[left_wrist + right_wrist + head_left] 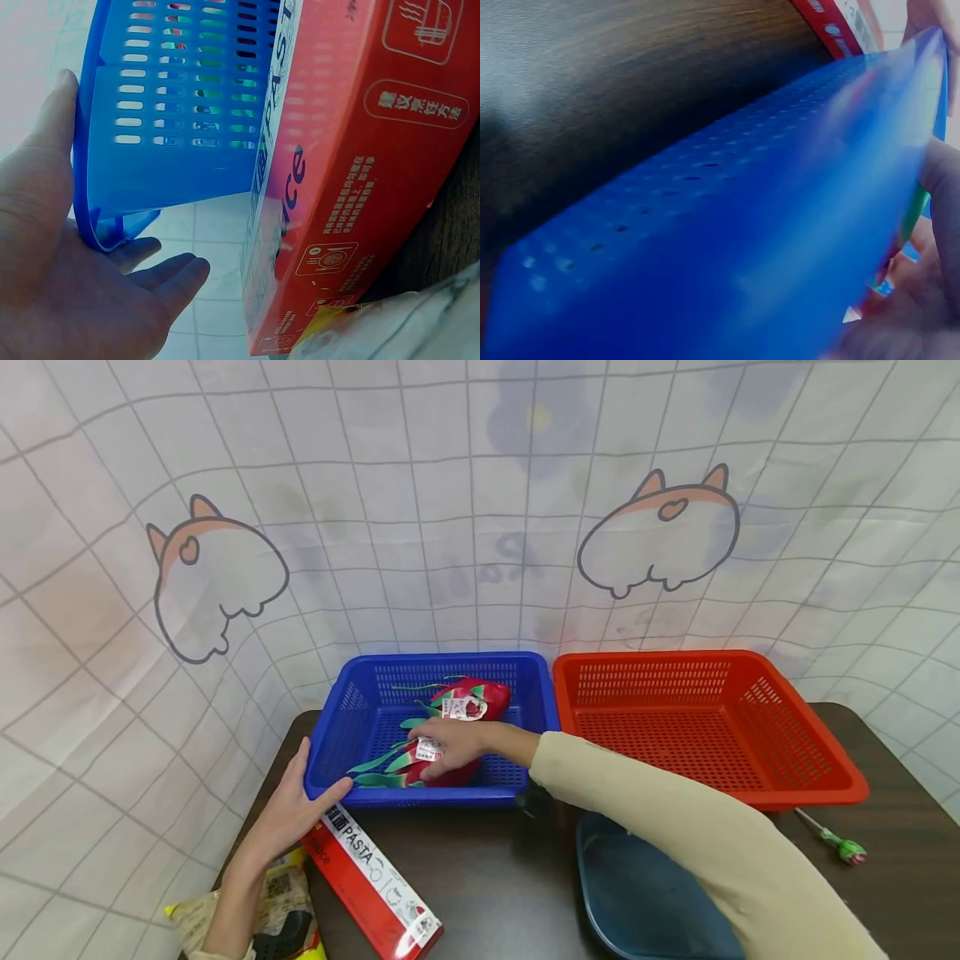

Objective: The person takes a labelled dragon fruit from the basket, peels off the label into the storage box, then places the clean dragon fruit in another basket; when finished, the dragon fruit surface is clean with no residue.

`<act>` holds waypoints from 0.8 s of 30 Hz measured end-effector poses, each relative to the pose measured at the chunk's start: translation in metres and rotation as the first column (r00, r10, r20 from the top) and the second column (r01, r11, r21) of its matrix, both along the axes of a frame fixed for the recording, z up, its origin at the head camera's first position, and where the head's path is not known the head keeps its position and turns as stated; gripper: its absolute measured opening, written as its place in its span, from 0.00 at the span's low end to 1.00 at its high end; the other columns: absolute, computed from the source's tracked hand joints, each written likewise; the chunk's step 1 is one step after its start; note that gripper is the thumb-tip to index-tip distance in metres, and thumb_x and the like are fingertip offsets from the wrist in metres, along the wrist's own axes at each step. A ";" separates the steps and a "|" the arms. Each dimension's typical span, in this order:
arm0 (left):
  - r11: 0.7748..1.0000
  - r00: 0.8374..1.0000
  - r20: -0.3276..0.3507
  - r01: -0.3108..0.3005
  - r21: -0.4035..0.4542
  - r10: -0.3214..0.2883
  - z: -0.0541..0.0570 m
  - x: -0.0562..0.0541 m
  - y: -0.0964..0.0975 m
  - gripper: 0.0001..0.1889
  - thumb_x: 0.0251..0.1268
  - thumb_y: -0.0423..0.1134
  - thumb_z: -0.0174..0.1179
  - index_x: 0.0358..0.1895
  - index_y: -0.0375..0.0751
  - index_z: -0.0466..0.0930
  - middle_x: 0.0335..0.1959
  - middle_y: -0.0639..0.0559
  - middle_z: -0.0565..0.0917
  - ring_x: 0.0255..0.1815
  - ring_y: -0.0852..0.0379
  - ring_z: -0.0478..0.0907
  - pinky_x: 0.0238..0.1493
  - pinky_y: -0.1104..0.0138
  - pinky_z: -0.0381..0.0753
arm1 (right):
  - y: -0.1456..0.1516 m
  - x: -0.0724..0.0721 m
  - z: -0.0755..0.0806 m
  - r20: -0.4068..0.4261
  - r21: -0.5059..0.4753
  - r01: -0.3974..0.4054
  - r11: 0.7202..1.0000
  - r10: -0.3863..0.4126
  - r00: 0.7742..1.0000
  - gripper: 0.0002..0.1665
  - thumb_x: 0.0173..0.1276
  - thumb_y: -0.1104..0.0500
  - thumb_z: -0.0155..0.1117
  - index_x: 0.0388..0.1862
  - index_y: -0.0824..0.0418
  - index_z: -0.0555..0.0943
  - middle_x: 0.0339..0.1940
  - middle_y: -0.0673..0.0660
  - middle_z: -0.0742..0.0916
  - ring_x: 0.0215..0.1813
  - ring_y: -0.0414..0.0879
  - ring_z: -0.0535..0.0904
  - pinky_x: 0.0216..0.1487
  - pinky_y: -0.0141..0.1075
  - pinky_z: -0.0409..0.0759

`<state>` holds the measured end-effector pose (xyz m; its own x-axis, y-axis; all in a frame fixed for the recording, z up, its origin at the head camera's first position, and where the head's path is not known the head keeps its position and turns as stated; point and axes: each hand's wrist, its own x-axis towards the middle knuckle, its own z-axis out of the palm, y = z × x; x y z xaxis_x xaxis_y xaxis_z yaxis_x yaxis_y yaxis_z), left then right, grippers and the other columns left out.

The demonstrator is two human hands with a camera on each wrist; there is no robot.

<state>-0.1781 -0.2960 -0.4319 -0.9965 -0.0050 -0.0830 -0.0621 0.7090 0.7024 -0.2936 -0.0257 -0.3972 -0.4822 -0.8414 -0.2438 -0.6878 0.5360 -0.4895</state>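
My left hand rests against the near left corner of the blue basket, thumb and fingers spread along its two sides. The left wrist view shows these fingers fairly straight at the basket's rim. Inside the basket lie two red dragon fruits with green tips and white labels. My right hand reaches in and grips the nearer dragon fruit, its fingers curled over the label. Just behind it lies the other dragon fruit. In the right wrist view the basket wall hides most of the held fruit.
A red basket stands beside the blue one. In front are a dark blue tray, partly under my right sleeve, and a red pasta box. A yellow packet lies below my left wrist; a small flower lies at right.
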 end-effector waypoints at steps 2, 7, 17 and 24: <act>1.000 1.000 -0.003 0.001 0.001 -0.001 0.000 0.000 0.000 0.57 0.63 0.62 0.57 0.77 0.46 0.22 0.78 0.31 0.39 0.76 0.28 0.47 0.68 0.31 0.51 | -0.002 -0.002 0.001 0.013 0.007 -0.024 1.000 0.024 1.000 0.39 0.66 0.49 0.61 0.72 0.63 0.62 0.73 0.60 0.68 0.73 0.52 0.63 0.75 0.44 0.63; 1.000 1.000 -0.007 0.002 0.009 -0.001 0.000 0.001 -0.001 0.57 0.63 0.62 0.58 0.77 0.47 0.22 0.79 0.32 0.39 0.76 0.29 0.47 0.68 0.30 0.51 | -0.005 -0.002 0.001 0.026 -0.002 -0.010 1.000 0.010 1.000 0.35 0.68 0.51 0.59 0.70 0.63 0.65 0.74 0.60 0.68 0.72 0.51 0.65 0.74 0.43 0.64; 1.000 1.000 -0.012 0.003 0.005 -0.003 -0.001 0.001 -0.001 0.57 0.63 0.62 0.57 0.77 0.47 0.22 0.78 0.31 0.40 0.75 0.29 0.49 0.68 0.31 0.52 | -0.007 0.004 -0.002 -0.078 -0.101 0.108 0.989 -0.116 0.990 0.36 0.62 0.49 0.67 0.64 0.67 0.73 0.61 0.63 0.79 0.61 0.51 0.75 0.63 0.39 0.74; 1.000 1.000 -0.012 0.002 0.012 -0.001 -0.002 0.001 0.000 0.56 0.63 0.62 0.57 0.77 0.47 0.22 0.78 0.31 0.40 0.75 0.29 0.48 0.69 0.31 0.51 | -0.005 0.004 -0.003 -0.077 -0.178 0.130 0.975 -0.146 0.986 0.35 0.57 0.51 0.74 0.60 0.67 0.78 0.58 0.63 0.80 0.61 0.51 0.74 0.61 0.38 0.75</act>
